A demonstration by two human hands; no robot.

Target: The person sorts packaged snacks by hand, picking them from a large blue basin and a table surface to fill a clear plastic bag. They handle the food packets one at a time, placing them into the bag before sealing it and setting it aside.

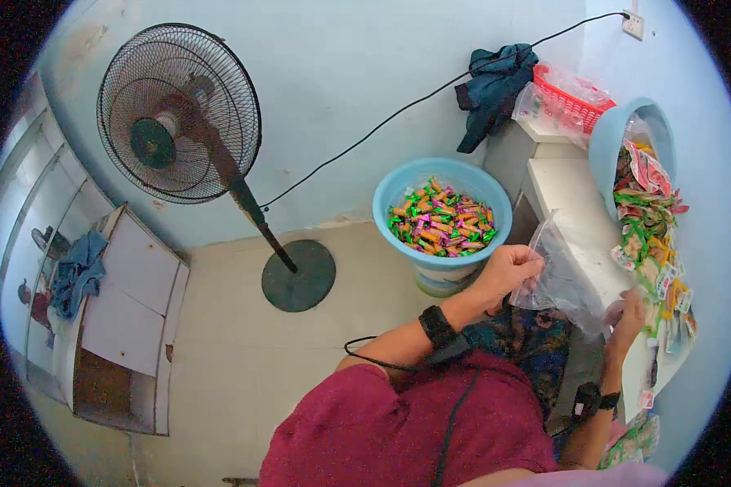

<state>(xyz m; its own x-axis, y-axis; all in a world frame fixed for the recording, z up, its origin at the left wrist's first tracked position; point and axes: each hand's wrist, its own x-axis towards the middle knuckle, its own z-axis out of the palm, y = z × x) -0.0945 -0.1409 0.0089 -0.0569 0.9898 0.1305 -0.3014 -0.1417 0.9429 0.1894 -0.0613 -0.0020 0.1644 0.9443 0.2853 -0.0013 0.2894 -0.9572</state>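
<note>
A clear plastic bag [562,280] is stretched between my two hands. My left hand [512,274] is closed with its fingertips pinching one edge of the bag. My right hand [625,315] grips the other end, beside the table, and is somewhat blurred. Just beyond my left hand stands a blue basin [390,219] filled with small wrapped candies [443,221] in orange, green and purple. Close to my right hand, a spread of colourful food packets [658,260] covers the table's wall side.
A tilted blue tub [609,154] spills packets onto the white table [573,191]. Behind it sits a red basket [573,99] with plastic bags. A standing fan [179,114] and its cord [414,101] occupy the left. Dark clothing [495,89] hangs near the corner. A low cabinet [130,300] stands far left.
</note>
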